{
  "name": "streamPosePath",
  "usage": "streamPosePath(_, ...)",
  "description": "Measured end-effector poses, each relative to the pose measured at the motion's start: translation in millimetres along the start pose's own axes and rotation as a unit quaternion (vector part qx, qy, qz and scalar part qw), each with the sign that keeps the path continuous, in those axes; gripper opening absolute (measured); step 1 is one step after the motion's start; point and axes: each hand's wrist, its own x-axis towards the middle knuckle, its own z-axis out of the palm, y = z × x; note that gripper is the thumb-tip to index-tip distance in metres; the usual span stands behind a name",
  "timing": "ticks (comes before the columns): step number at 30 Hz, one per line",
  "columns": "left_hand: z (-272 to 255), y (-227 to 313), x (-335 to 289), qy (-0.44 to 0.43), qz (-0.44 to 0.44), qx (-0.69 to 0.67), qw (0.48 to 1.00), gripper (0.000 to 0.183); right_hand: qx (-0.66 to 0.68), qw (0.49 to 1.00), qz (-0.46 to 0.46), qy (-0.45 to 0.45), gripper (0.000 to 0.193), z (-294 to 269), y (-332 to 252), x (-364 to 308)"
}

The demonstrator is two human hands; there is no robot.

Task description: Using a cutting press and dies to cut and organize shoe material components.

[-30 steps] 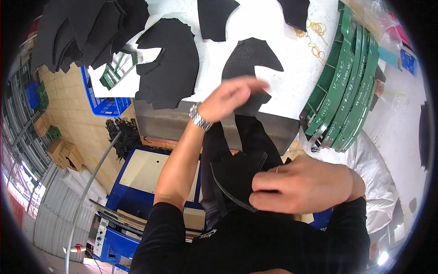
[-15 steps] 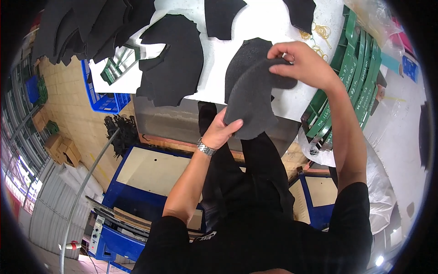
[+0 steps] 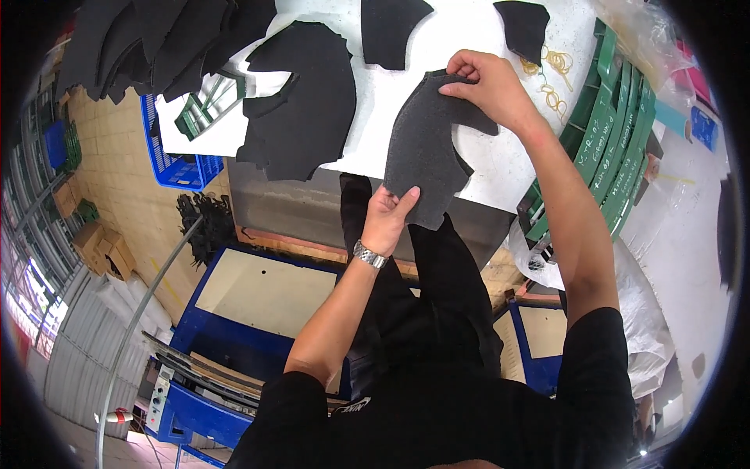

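Black cut sheet (image 3: 424,156) was upper centre of frame: left hand (image 3: 385,221) pinched its lower end, right hand (image 3: 491,87) its top edge, both closed on it. White table (image 3: 461,35) sat beneath; green frames (image 3: 608,148) upper right, blue basket (image 3: 209,170) upper left.

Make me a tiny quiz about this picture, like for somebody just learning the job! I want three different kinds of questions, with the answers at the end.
1. True or false: the right hand grips the dark piece near its upper end.
2. Pick one: what colour is the basket beside the white table? A red, B blue, C yellow.
3. Fill in: the silver watch is worn next to the ____ hand.

Key: 1 true; 2 B; 3 left hand.
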Motion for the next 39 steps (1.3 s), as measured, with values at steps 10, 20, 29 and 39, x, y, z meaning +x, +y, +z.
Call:
streamPosePath(10, 10, -3, 0, 0.01, -0.012, -0.025, 1.0, 0.031, -0.034, 0.998, -0.023, 0.036, 0.027, 2, -10, -3)
streamPosePath(20, 16, -1, -1, 0.028, -0.014, -0.033, 0.999, 0.024, -0.049, 0.998, -0.02, 0.035, 0.024, 6, -12, 0)
streamPosePath(29, 13, 2, 0, 0.082, -0.093, 0.058, 0.991, 0.027, -0.13, 0.987, -0.039, 0.086, 0.028, 17, -8, -2)
streamPosePath(39, -7, -13, 8, 0.044, 0.049, 0.213, 0.975, 0.053, -0.142, 0.981, -0.083, 0.1, 0.04, 6, -10, -6)
